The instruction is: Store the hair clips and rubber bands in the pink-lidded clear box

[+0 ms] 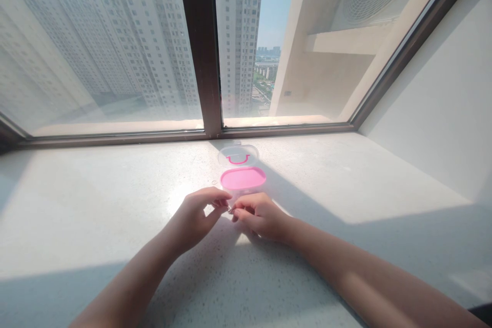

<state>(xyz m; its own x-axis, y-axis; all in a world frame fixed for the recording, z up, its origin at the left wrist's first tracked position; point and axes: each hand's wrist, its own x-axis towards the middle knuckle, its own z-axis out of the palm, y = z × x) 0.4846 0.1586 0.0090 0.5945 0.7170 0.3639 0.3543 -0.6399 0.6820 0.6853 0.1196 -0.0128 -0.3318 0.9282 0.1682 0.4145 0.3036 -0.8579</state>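
Observation:
My left hand (200, 211) and my right hand (261, 215) meet just above the pale speckled sill, fingertips close together. Both are closed in a pinch at a tiny shiny piece (229, 210) between them, too small to name. Right behind the fingers lies a pink oval lid or tray (243, 178). Beyond it is a clear oval lid (238, 156) with a pink curved handle. To the left of the pink piece, a small thin ring (214, 182) rests on the sill.
The speckled sill (96, 200) spreads out around both arms, with bright sun and shadow bands across it. A dark window frame (209, 61) with glass stands at the back. A white wall (434, 97) closes off the right side.

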